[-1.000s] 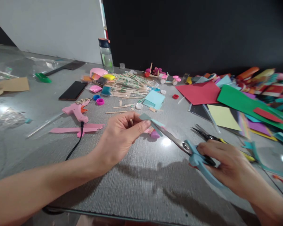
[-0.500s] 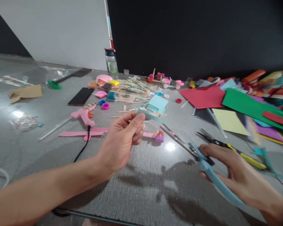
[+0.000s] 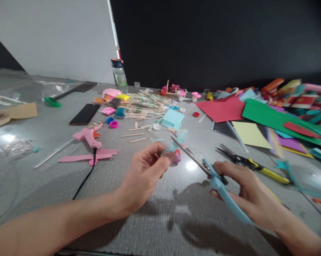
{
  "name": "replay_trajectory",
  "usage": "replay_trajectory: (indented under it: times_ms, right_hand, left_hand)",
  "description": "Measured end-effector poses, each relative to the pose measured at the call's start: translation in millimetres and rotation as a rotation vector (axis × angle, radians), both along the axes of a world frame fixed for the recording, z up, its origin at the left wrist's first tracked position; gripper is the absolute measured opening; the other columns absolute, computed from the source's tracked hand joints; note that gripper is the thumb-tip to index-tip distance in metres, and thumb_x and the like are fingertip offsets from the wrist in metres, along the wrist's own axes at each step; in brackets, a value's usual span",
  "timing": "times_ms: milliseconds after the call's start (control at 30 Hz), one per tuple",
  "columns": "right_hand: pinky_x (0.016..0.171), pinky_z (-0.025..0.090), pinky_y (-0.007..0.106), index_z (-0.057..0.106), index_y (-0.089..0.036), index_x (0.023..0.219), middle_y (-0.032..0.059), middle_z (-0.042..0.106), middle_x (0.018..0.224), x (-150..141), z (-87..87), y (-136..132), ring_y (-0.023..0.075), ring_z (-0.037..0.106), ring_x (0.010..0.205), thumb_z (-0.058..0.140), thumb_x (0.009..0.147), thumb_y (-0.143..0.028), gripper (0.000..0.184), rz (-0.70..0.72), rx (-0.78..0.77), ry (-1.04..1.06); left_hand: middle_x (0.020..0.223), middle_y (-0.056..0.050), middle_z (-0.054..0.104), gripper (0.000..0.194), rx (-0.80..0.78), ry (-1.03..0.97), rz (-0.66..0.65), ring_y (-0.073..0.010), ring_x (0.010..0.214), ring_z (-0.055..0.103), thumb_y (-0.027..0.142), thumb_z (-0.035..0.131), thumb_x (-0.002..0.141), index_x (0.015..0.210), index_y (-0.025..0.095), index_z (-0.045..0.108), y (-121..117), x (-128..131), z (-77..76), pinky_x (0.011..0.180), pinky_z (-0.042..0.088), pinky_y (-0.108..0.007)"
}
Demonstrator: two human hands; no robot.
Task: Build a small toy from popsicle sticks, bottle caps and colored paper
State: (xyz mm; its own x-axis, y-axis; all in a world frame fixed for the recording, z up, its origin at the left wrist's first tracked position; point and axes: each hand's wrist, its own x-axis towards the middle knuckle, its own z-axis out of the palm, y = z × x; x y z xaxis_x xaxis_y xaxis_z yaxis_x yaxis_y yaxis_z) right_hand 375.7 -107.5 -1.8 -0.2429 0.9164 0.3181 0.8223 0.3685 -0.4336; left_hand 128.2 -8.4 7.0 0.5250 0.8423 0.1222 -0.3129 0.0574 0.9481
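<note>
Pinched between the thumb and fingers of my left hand (image 3: 149,170) is a light-blue strip (image 3: 182,138), blurred and pointing up and away. My right hand (image 3: 245,185) grips light-blue-handled scissors (image 3: 203,165), whose blades reach up and left to the strip. Whether the blades touch it I cannot tell. Behind my left fingertips a purple and red cap piece (image 3: 177,156) lies on the table, partly hidden. A pink glue gun (image 3: 87,137) rests to the left, above a pink strip (image 3: 104,154).
Yellow-and-black pliers (image 3: 252,165) lie right of the scissors. Farther right are coloured sheets, including a red sheet (image 3: 221,110) and a green sheet (image 3: 269,117). Wooden sticks (image 3: 144,103), a black phone (image 3: 84,114) and a water bottle (image 3: 119,76) stand or lie behind.
My left hand has tilted and lowered slightly, and the strip now points upward. The scissors have come left, closer to the strip. The view has shifted a little to the right.
</note>
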Motion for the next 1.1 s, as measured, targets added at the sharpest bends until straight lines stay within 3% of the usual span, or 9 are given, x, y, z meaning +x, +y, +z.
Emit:
replay_trajectory:
  times_ms: [300, 600, 867, 1100]
  right_hand:
    - [0.062, 0.048, 0.033, 0.059, -0.023, 0.093, 0.005, 0.069, 0.088, -2, 1.0, -1, 0.0211, 0.064, 0.074, 0.059, 0.099, -0.052, 0.03, 0.042, 0.007, -0.028]
    - [0.062, 0.042, 0.032, 0.061, -0.021, 0.088, 0.002, 0.063, 0.079, 2, -1.8, -1, 0.0174, 0.056, 0.068, 0.06, 0.101, -0.049, 0.03, 0.072, -0.046, -0.003]
    - [0.062, 0.04, 0.032, 0.061, -0.022, 0.088, 0.0013, 0.063, 0.078, 4, -12.3, 0, 0.0176, 0.058, 0.069, 0.06, 0.1, -0.049, 0.03, 0.072, -0.155, 0.078]
    - [0.059, 0.04, 0.031, 0.062, -0.021, 0.082, 0.0017, 0.063, 0.073, 2, -8.9, 2, 0.0163, 0.057, 0.064, 0.053, 0.104, -0.048, 0.036, 0.109, -0.076, 0.023]
  left_hand:
    - [0.059, 0.007, 0.042, 0.014, 0.089, 0.001, 0.031, -0.007, 0.052, 0.028, 0.025, 0.068, 0.093, 0.08, 0.019, 0.069, 1, 1, 3.1, 0.047, 0.022, -0.023]
    - [0.062, 0.007, 0.042, 0.017, 0.155, 0.099, 0.001, -0.0064, 0.057, 0.029, 0.012, 0.059, 0.09, 0.076, 0.017, 0.067, 1, -1, 8.4, 0.051, 0.026, -0.021]
    - [0.06, 0.008, 0.041, 0.016, 0.139, 0.138, 0.009, -0.0065, 0.055, 0.029, 0.019, 0.061, 0.091, 0.078, 0.018, 0.069, 3, -2, 2.8, 0.051, 0.027, -0.023]
    - [0.063, 0.007, 0.044, 0.014, 0.149, 0.165, 0.002, -0.0069, 0.055, 0.027, 0.025, 0.06, 0.093, 0.087, 0.018, 0.072, 3, -2, -1.4, 0.052, 0.028, -0.023]
